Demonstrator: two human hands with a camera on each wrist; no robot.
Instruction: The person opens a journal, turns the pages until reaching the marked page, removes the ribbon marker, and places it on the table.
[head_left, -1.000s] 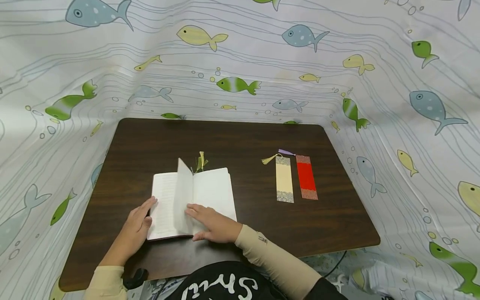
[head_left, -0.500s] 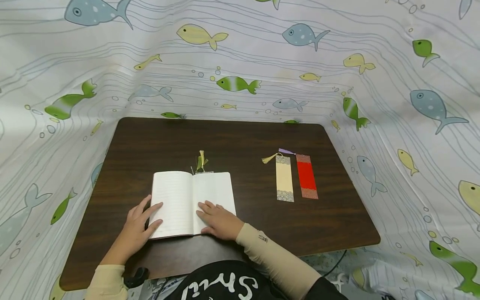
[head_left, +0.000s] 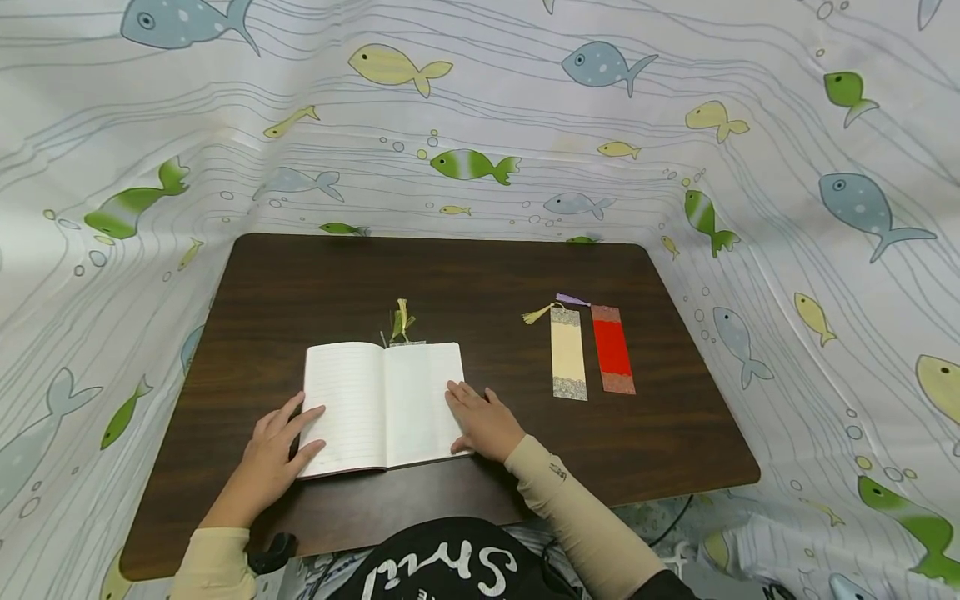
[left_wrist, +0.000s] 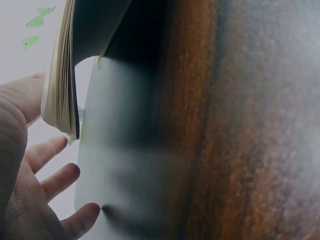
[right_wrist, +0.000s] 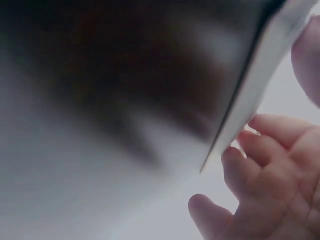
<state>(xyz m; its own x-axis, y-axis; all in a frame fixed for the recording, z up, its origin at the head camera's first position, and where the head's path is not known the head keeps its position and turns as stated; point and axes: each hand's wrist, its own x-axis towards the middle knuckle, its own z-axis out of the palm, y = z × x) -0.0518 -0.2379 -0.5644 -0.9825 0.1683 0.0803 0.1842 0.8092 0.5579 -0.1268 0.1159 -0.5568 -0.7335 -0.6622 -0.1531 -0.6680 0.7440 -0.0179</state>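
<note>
An open notebook lies flat, its left page lined and its right page blank. A tasselled bookmark sticks out past the notebook's top edge. My left hand rests at the left edge, thumb and a finger over the page. In the left wrist view its fingers spread beside the page stack. At the right edge my right hand lays its fingers over the page's border. The right wrist view shows those fingers right along the notebook's edge.
A cream bookmark with a yellow tassel and a red bookmark with a purple ribbon lie at the right of the dark wooden table. A fish-patterned cloth surrounds the table.
The half-raised page has come down flat on the right. My right hand has slid from the middle of the notebook to its right edge. My left thumb and finger moved onto the left page.
</note>
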